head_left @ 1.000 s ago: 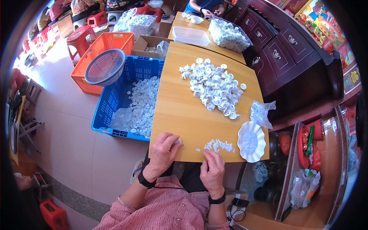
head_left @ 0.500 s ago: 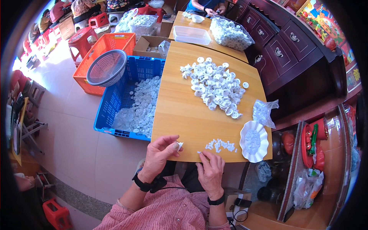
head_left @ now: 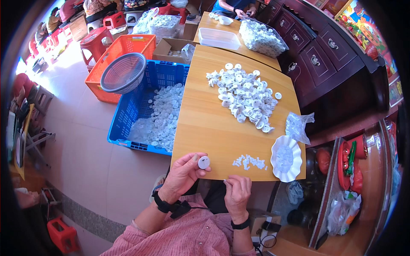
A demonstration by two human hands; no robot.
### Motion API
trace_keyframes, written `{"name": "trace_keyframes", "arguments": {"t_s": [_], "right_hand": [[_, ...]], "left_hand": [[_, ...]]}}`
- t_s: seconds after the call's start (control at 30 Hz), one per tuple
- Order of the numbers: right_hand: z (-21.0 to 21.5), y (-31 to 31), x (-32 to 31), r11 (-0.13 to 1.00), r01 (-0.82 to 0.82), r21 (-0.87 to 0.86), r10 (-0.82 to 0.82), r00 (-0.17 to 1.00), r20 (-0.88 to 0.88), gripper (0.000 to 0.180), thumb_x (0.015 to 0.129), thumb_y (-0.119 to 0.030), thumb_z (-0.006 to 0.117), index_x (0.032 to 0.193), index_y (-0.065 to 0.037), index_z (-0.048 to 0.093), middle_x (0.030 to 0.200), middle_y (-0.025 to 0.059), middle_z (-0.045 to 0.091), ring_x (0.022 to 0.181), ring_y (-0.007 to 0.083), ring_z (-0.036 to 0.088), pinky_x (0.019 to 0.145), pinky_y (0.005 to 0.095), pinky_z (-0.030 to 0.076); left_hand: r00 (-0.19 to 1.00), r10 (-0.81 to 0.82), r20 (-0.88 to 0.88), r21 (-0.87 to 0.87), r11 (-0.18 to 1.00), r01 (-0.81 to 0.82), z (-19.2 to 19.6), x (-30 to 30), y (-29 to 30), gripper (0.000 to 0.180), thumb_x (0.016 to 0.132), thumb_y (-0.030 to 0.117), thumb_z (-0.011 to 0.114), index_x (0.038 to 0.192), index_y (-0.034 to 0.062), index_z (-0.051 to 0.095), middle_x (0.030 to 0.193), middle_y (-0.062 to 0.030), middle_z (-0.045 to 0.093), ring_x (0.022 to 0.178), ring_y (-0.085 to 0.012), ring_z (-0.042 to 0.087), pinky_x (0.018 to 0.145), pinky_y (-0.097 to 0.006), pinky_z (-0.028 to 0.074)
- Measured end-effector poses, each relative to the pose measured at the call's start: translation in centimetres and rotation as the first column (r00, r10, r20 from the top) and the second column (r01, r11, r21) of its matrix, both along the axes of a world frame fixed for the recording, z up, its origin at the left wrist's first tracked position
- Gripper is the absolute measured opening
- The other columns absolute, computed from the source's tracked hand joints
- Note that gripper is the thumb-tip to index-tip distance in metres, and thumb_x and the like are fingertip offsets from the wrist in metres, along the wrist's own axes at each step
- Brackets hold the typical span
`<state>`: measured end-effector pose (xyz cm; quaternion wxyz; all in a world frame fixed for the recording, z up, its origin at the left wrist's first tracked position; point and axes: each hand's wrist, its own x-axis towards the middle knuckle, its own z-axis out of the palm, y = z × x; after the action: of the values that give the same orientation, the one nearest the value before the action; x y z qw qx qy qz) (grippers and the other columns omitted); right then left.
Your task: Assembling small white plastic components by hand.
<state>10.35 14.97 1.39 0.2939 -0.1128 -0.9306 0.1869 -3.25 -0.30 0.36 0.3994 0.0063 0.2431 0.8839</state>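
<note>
The disc (head_left: pixel 203 162) is in the left hand (head_left: pixel 181 175), pinched between thumb and fingers over the near edge of the table (head_left: pixel 205 111). Its round face is turned up toward the head; being round, it shows no long axis from this side.

The right hand (head_left: pixel 237 196) is at the table's near edge, to the right of the disc and closer to the body, and apart from it. Its thumb and forefinger are drawn together at the tips; whether a piece is between them cannot be told.

The loose pieces (head_left: pixel 250 162), small and white, lie scattered on the table just beyond the right hand, which is the nearer of the two.

Containers: the white plate (head_left: pixel 287 176), scallop-edged, stands to the right of the loose pieces and holds small pale bits. A clear bag (head_left: pixel 299 126) with pale contents lies just behind it. On the floor to the left, the blue crate (head_left: pixel 166 74) holds many white parts and some clear plastic. A pile (head_left: pixel 245 96) of white discs occupies the table's far half.
</note>
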Motion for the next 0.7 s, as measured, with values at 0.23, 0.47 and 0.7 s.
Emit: {"name": "trace_keyframes", "arguments": {"t_s": [0.23, 0.47, 0.7], "right_hand": [[0.7, -1.4, -0.5, 0.85, 0.081, -0.52, -0.108, 0.994, -0.023, 0.009, 0.087, 0.001, 0.069, 0.091, 0.0, 0.06, 0.083, 0.0098, 0.065, 0.076, 0.0234, 0.065, 0.068, 0.0336, 0.053], [2.2, -2.3, -1.7, 0.515, 0.019, -0.857, -0.079, 0.997, -0.025, 0.007, 0.096, -0.005, 0.062, 0.095, 0.001, 0.058, 0.081, 0.0056, 0.065, 0.073, 0.0101, 0.064, 0.068, 0.0249, 0.055], [2.8, -2.6, -2.2, 0.499, -0.014, -0.867, -0.056, 0.997, -0.048, 0.005, 0.096, -0.003, 0.061, 0.097, 0.001, 0.058, 0.083, 0.0049, 0.065, 0.072, 0.01, 0.064, 0.066, 0.0247, 0.054]], "left_hand": [[1.0, -0.015, 0.006, -0.012, 1.0, 0.015, 0.0, 0.4, 0.2, 0.032, 0.102, 0.019, 0.053, 0.123, -0.004, 0.058, 0.102, -0.0163, 0.066, 0.087, -0.0239, 0.068, 0.071, -0.028, 0.057], [0.996, -0.074, -0.052, -0.054, 0.996, 0.071, 0.3, 0.5, 0.4, 0.03, 0.102, 0.017, 0.053, 0.123, -0.0034, 0.058, 0.102, -0.0156, 0.067, 0.087, -0.0225, 0.069, 0.072, -0.029, 0.057], [0.996, -0.072, -0.05, -0.051, 0.996, 0.07, 0.3, 0.6, 0.5, 0.028, 0.101, 0.017, 0.055, 0.121, -0.002, 0.06, 0.104, -0.0129, 0.067, 0.094, -0.0225, 0.068, 0.074, -0.03, 0.057]]}}
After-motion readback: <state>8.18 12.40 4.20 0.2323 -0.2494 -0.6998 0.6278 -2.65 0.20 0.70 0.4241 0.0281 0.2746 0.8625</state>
